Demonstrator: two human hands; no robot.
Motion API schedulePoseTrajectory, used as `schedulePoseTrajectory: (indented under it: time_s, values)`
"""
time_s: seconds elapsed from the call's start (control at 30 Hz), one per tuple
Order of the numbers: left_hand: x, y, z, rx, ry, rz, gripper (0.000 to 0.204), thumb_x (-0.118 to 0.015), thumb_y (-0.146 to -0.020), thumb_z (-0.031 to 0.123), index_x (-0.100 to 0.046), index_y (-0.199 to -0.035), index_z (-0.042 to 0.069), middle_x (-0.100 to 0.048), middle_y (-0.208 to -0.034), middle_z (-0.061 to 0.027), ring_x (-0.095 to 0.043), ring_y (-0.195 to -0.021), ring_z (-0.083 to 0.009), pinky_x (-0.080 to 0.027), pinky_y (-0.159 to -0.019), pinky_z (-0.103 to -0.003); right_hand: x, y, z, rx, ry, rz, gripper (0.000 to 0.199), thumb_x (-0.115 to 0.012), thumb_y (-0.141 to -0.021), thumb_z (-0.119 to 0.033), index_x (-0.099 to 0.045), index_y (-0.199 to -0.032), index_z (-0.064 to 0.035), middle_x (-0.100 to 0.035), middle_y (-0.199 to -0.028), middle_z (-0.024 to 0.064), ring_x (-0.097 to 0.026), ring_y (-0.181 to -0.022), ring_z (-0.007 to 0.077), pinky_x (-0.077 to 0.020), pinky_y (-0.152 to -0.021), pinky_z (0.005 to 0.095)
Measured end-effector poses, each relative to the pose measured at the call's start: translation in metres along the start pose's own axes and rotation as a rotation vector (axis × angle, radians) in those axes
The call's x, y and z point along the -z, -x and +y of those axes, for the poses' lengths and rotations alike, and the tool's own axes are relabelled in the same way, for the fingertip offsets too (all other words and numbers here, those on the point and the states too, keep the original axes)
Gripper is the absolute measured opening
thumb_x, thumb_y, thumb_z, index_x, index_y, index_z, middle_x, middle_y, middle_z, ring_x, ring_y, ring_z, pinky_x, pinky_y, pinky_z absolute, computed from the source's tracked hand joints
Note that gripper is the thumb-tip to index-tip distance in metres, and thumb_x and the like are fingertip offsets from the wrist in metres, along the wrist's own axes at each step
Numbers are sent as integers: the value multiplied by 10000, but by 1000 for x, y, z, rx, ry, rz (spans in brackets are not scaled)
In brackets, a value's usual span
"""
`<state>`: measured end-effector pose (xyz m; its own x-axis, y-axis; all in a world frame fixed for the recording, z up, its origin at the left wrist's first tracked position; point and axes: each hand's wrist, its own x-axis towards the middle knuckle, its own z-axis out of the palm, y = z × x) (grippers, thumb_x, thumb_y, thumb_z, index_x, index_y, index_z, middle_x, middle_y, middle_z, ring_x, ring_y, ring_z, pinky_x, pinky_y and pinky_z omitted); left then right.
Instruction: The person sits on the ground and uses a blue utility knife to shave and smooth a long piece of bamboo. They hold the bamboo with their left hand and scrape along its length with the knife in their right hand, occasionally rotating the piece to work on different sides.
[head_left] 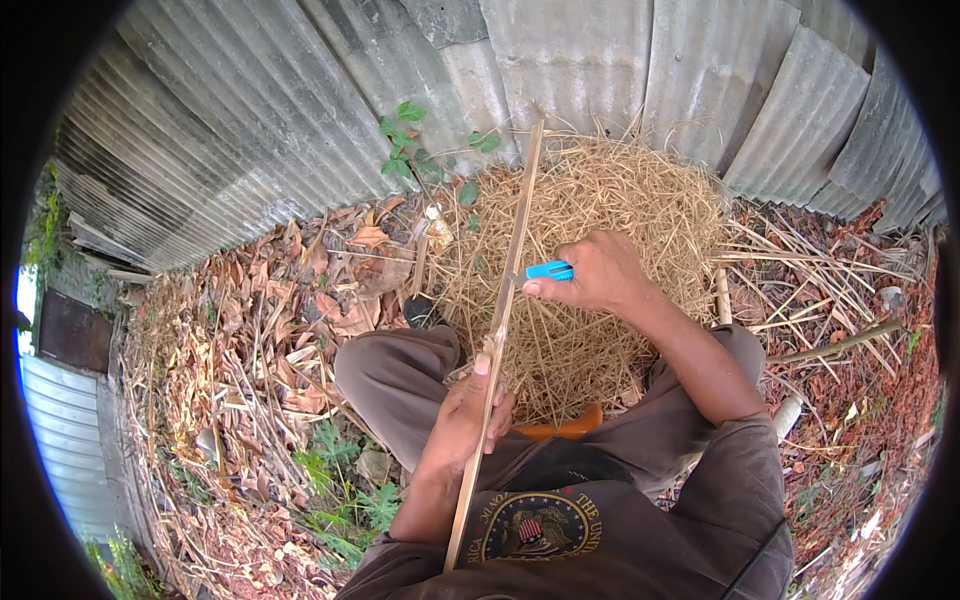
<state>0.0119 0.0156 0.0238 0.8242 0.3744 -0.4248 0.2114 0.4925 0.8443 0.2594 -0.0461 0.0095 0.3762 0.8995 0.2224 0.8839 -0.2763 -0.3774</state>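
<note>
A long, narrow bamboo strip [519, 225] slants up from my lap toward the metal fence, with a knot partway along it. My left hand [468, 418] is closed around its lower part, the thumb laid along the strip just below the knot. In my right hand [598, 272] is a blue utility knife [549, 270], gripped with the thumb along its side. The knife's short blade meets the strip above the knot. Between my bent knees, an orange curved object [562, 424] shows only in part; I cannot tell what it is.
A heap of dry straw-like shavings [620, 200] lies ahead of me against the corrugated metal fence [570, 70]. Dry leaves [270, 300] cover the ground at left, with green plants [345, 490] by my left leg. Thin sticks [800, 270] and a branch [840, 342] lie at right.
</note>
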Motion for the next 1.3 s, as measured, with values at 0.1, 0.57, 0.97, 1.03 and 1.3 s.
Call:
schedulePoseTrajectory:
  time_s: [0.1, 0.57, 0.97, 1.03, 1.3]
  values:
    - [6, 3, 0, -66, -131, 37, 493, -262, -1020, 473, -401, -754, 83, -373, -490, -5, -335, -372, -79, -291, -342, -212, -6, 4, -5, 0, -45, 59, 752, -478, -737, -811, -614, -519, -104, -501, -422, 103, -577, -449, 302, -453, -466, 415]
    - [0, 6, 2, -37, -191, -2, 466, -264, -1027, 443, -412, -778, 78, -377, -500, -3, -332, -372, -77, -303, -361, -208, -1, -14, 16, -79, 31, 128, 790, -429, -747, -828, -601, -544, -84, -499, -434, 78, -563, -448, 268, -431, -452, 411]
    - [7, 17, -6, -51, -35, 0, 469, -274, -1030, 436, -409, -768, 71, -374, -498, -14, -355, -400, -94, -316, -360, -207, -9, 17, -22, 68, -133, -91, 809, -429, -756, -825, -622, -556, -65, -541, -474, 127, -602, -506, 297, -462, -483, 424]
    - [2, 20, -5, -48, -28, -20, 467, -279, -1028, 441, -411, -774, 71, -375, -500, -15, -356, -406, -93, -319, -368, -209, -2, 2, 1, -72, -99, -39, 811, -427, -761, -821, -620, -554, -61, -542, -472, 127, -597, -498, 305, -462, -481, 422]
    - [4, 10, -8, -8, 97, -6, 465, -297, -1023, 450, -411, -775, 73, -349, -481, -11, -309, -361, -99, -297, -398, -223, -13, 16, -19, 52, -172, -120, 777, -439, -777, -798, -576, -521, -77, -456, -412, 83, -531, -415, 289, -421, -454, 438]
